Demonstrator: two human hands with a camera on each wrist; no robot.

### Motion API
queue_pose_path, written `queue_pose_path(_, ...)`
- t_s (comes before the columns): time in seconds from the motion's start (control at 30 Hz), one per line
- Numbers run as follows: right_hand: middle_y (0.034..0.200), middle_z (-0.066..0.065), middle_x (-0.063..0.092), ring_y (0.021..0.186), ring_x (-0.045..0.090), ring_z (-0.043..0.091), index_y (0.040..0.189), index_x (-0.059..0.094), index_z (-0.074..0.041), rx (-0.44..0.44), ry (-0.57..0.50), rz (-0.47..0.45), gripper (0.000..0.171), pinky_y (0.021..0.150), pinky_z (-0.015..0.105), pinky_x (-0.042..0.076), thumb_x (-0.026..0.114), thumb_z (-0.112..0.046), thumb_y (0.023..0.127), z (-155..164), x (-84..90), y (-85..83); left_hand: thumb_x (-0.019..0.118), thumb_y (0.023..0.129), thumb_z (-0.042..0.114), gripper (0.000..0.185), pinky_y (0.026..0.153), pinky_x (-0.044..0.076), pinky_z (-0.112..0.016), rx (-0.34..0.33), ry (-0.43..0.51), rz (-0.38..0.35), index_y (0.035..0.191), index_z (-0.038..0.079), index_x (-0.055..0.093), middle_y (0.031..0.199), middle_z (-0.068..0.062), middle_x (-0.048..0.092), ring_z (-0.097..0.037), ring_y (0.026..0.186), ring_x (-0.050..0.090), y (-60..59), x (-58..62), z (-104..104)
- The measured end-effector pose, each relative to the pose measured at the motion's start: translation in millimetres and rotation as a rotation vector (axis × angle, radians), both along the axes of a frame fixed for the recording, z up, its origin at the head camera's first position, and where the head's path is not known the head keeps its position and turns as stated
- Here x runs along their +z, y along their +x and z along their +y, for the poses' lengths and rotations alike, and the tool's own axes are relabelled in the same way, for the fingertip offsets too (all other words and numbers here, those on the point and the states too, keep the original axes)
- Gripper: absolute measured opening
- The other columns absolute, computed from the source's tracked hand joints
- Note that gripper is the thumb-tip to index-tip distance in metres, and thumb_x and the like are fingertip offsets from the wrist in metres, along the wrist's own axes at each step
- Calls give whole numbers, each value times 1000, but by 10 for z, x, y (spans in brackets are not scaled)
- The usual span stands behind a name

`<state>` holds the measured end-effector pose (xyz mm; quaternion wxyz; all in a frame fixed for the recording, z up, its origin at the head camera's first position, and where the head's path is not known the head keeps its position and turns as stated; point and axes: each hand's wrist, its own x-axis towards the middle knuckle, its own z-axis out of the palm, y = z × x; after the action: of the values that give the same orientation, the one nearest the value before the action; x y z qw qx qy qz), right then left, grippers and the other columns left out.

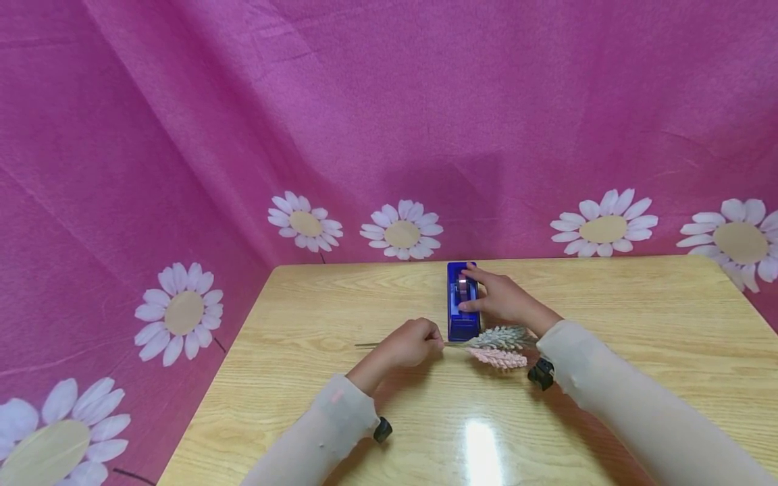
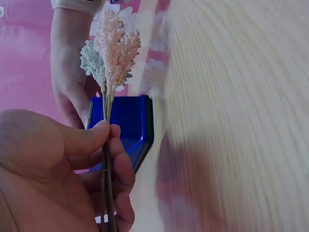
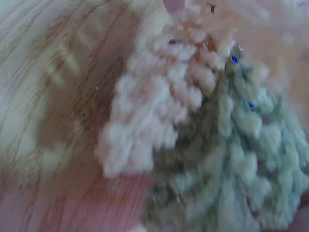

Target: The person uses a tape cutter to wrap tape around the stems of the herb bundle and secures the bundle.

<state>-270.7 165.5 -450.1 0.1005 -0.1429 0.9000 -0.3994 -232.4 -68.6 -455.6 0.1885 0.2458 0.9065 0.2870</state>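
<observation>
In the head view my left hand (image 1: 413, 343) pinches the thin stems of artificial flower sprigs between thumb and fingers. A pink sprig (image 1: 500, 359) and a grey-green sprig (image 1: 501, 336) point right, toward my right sleeve; the stems (image 1: 367, 345) stick out to the left. Just beyond them a blue tape dispenser (image 1: 464, 331) stands on the table, a roll of tape in it. My right hand (image 1: 504, 297) grips it from the right side, thumb and fingers around the roll. Fluffy pink (image 3: 145, 106) and green heads (image 3: 236, 159) cover most of the right wrist view.
The light wooden table (image 1: 328, 304) ends at a pink curtain (image 1: 365, 135) printed with white daisies, behind and on the left. A bright light reflection (image 1: 483, 452) lies on the tabletop near the front. Black wrist cameras (image 1: 541, 373) hang under the sleeves.
</observation>
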Motion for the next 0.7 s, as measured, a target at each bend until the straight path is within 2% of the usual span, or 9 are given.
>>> queue_pose_path(0.2,170,21,14,150,25,49,160,32,-1,3,-5,-3,81,118,64,27,76,-24,96,-3,2,6,62,104,10,18,74,42,-26,-18,8,-20,89,4,71,79,1,61,-11,74,50,8,-38,-142)
queue_pose_path(0.5,170,19,16,151,25,48,160,33,-2,7,-2,8,81,117,64,29,76,-26,96,3,-42,-26,63,102,5,20,75,39,-26,36,66,-109,87,6,77,77,-3,73,-10,72,52,23,-73,-340)
queue_pose_path(0.7,170,19,15,151,24,48,160,33,-2,8,15,14,82,118,64,28,76,-27,95,7,-49,-34,64,100,2,18,68,37,-22,49,118,-153,92,3,79,77,-5,75,-9,70,52,27,-92,-512)
